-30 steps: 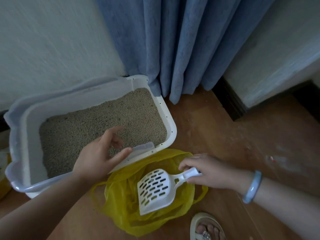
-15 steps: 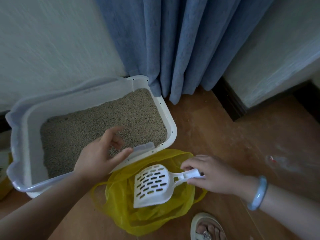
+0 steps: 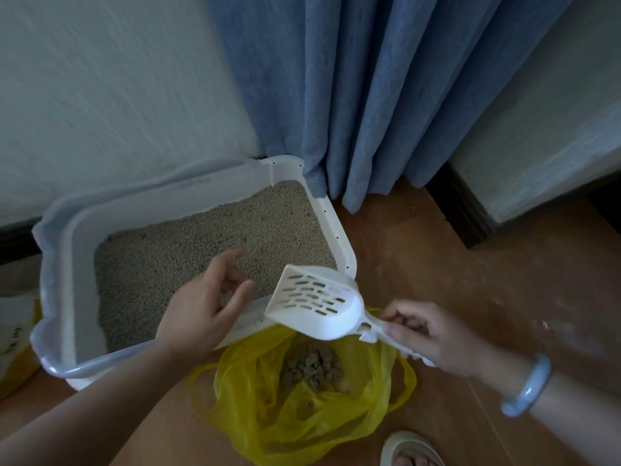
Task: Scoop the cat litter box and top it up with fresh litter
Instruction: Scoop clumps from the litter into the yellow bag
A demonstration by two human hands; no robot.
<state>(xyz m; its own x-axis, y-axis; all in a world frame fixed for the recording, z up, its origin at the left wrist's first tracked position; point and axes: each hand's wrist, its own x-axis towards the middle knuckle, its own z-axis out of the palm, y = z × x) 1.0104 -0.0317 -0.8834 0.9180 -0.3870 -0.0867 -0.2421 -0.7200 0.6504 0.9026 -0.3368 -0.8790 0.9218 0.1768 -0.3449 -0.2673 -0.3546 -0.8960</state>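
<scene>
A white litter box [image 3: 55, 297] with beige litter [image 3: 208, 240] stands on the wooden floor against the wall. My left hand [image 3: 201, 307] rests on its near rim, fingers apart, thumb over the edge. My right hand [image 3: 426, 334] grips the handle of a white slotted scoop [image 3: 316, 304], whose empty blade is raised over the box's near right corner. Below it lies an open yellow plastic bag [image 3: 302, 418] holding a clump of dark scooped waste [image 3: 312, 364].
A blue curtain [image 3: 369, 95] hangs behind the box's far right corner. A dark baseboard [image 3: 460, 210] runs along the right wall. A yellow and white bag [image 3: 16, 341] sits left of the box. My sandalled foot [image 3: 410, 452] is at the bottom edge.
My right hand lifted the scoop out of the yellow bag and swung it up toward the box's near right corner, uncovering the waste in the bag. My left hand stayed on the rim.
</scene>
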